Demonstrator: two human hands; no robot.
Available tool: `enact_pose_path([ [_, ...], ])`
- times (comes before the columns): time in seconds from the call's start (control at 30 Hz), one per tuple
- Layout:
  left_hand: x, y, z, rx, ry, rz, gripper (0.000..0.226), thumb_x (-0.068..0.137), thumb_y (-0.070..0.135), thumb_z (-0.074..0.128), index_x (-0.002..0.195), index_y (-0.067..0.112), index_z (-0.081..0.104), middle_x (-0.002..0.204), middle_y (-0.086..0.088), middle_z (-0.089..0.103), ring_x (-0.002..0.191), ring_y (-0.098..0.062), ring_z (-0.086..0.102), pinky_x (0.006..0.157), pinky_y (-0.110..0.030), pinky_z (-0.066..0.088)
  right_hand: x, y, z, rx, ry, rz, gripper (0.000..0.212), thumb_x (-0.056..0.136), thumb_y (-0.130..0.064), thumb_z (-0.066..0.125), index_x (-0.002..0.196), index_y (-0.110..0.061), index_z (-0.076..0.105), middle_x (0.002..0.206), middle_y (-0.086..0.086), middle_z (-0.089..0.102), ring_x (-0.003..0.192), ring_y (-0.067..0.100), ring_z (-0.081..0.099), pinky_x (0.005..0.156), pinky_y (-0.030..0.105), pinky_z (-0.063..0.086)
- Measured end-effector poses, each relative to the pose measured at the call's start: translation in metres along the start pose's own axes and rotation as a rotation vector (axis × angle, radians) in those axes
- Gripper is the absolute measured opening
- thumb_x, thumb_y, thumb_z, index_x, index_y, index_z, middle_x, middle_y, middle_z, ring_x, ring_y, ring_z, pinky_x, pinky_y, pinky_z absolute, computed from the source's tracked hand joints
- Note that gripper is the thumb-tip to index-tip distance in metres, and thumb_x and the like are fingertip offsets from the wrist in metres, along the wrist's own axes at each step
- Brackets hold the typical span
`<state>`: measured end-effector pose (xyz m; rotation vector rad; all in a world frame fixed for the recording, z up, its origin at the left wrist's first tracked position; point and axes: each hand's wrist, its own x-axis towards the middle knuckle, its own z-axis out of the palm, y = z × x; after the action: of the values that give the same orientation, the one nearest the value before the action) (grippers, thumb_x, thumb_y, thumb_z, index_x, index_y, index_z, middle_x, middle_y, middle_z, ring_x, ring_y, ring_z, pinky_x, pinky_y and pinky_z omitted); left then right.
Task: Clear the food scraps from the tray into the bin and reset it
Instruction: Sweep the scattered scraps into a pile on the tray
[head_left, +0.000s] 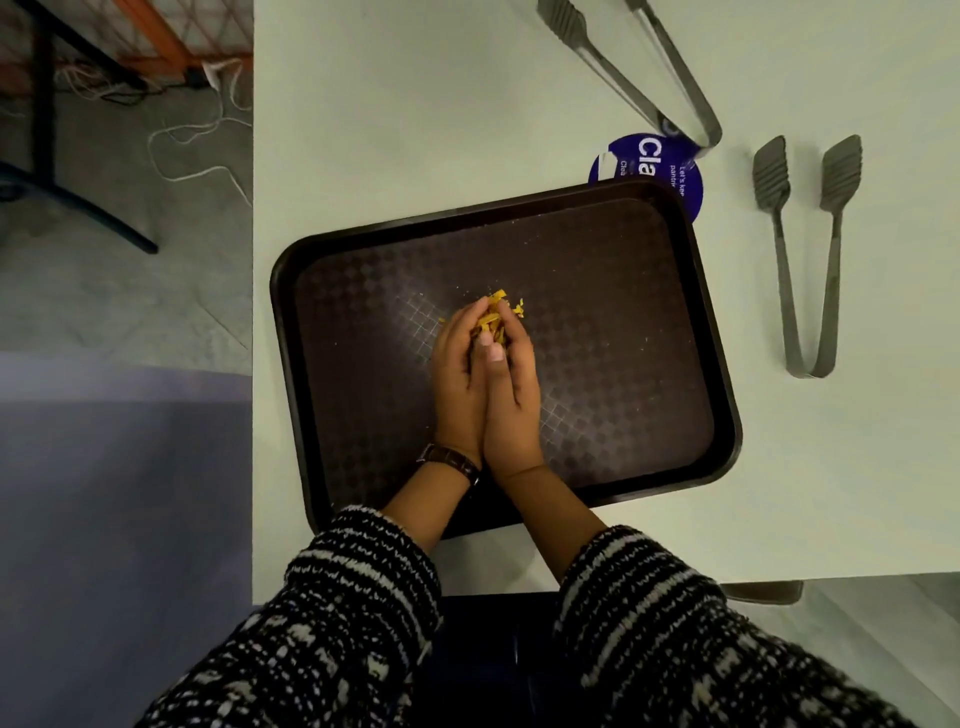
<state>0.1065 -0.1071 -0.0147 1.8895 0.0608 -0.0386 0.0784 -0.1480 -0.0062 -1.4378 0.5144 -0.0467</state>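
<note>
A dark brown tray (623, 291) with a diamond-patterned floor lies slightly turned on the white table. Over its middle, my left hand (457, 384) and my right hand (514, 400) are pressed together side by side, cupped around a small heap of yellow food scraps (497, 312). The scraps stick out from between the fingertips. A few pale crumbs are scattered on the tray floor. A brown watch sits on my left wrist. No bin is in view.
Two metal tongs lie on the table, one (802, 260) right of the tray, the other (639, 73) behind it. A round blue sticker (649, 161) peeks out behind the tray's far edge. The table's left edge (253, 312) drops to the floor, where cables lie.
</note>
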Motion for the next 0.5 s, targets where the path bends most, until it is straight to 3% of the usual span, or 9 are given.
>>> enact_pose_path([
  [0.13,-0.001,0.017,0.004,-0.393,0.134,-0.312,0.032,0.096,0.003,0.039,0.126,0.002,0.051,0.125,-0.008,0.055,0.111,-0.012,0.055,0.094,-0.02,0.045,0.004,-0.011,-0.003,0.267,0.009,0.108,0.037,0.098,-0.015,0.04,0.133,-0.005,0.047,0.14,0.008,0.05,0.129,0.015,0.047,0.109,0.03,0.038],
  [0.27,-0.002,0.03,0.004,-0.682,0.194,-0.478,0.029,0.097,0.012,0.037,0.113,0.014,0.061,0.121,-0.009,0.062,0.106,-0.014,0.062,0.085,-0.02,0.051,0.01,-0.024,-0.008,0.59,0.021,0.293,0.032,0.098,-0.017,0.042,0.125,-0.01,0.056,0.122,0.007,0.063,0.114,0.018,0.06,0.094,0.028,0.051],
  [0.4,0.002,0.045,0.003,-0.839,0.236,-0.587,0.026,0.094,0.012,0.042,0.104,0.01,0.066,0.123,-0.02,0.06,0.114,-0.031,0.058,0.098,-0.041,0.046,0.014,-0.038,-0.01,0.774,0.046,0.388,0.03,0.095,-0.023,0.048,0.122,-0.015,0.058,0.125,0.012,0.062,0.115,0.024,0.06,0.101,0.039,0.046],
  [0.5,0.009,0.06,0.001,-1.019,0.212,-0.614,0.026,0.094,0.012,0.041,0.103,0.007,0.064,0.11,-0.018,0.065,0.102,-0.028,0.064,0.09,-0.037,0.051,0.017,-0.052,-0.01,0.82,0.036,0.416,0.028,0.095,-0.023,0.048,0.115,-0.012,0.062,0.119,0.013,0.064,0.111,0.025,0.062,0.102,0.041,0.045],
])
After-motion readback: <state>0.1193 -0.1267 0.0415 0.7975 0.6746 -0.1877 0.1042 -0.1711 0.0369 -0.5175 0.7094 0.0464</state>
